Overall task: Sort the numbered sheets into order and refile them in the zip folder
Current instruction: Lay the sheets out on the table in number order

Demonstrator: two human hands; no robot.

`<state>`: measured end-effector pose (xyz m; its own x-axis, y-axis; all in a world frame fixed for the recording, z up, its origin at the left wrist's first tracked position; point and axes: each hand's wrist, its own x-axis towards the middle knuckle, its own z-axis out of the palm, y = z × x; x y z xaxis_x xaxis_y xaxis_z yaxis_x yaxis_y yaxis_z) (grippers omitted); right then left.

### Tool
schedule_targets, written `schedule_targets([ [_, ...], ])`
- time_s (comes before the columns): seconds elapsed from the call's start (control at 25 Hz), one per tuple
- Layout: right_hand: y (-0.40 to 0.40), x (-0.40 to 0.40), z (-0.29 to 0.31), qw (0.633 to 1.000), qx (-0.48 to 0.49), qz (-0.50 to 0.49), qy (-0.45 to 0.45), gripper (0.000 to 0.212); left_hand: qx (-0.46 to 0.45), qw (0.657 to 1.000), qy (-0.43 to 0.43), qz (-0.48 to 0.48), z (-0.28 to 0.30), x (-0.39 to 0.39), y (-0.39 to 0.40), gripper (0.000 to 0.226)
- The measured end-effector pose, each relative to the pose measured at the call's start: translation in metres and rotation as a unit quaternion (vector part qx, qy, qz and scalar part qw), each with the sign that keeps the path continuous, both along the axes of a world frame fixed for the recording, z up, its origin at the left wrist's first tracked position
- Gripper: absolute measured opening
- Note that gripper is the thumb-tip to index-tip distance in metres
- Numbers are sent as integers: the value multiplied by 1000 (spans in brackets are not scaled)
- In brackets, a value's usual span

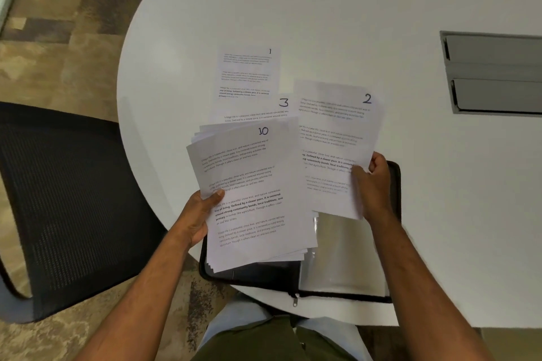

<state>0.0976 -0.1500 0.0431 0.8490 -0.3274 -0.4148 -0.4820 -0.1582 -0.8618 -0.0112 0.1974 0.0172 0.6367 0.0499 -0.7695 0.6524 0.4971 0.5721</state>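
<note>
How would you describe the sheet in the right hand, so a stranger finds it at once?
On the round white table, above the open zip folder, the right hand pinches one single sheet. It alone bears a handwritten 2 in its top right corner.

A round white desk (337, 3) fills most of the view, and set into its top at the right edge is a grey rectangular hatch (495, 73) with two closed flaps. To the left of the desk stands a black mesh chair (67, 199) on a grey frame. Beneath both lies a carpet (61, 23) patterned in brown, tan and grey blocks.
</note>
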Motion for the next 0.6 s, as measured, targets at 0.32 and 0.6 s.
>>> schedule_targets([
  [0.32,1,112,-29,994,-79,-54,-48,38,13,999,39,11,-20,41,14,32],
  [0.6,-1,191,-75,988,-152,13,-14,57,29,997,71,11,-34,67,19,35],
])
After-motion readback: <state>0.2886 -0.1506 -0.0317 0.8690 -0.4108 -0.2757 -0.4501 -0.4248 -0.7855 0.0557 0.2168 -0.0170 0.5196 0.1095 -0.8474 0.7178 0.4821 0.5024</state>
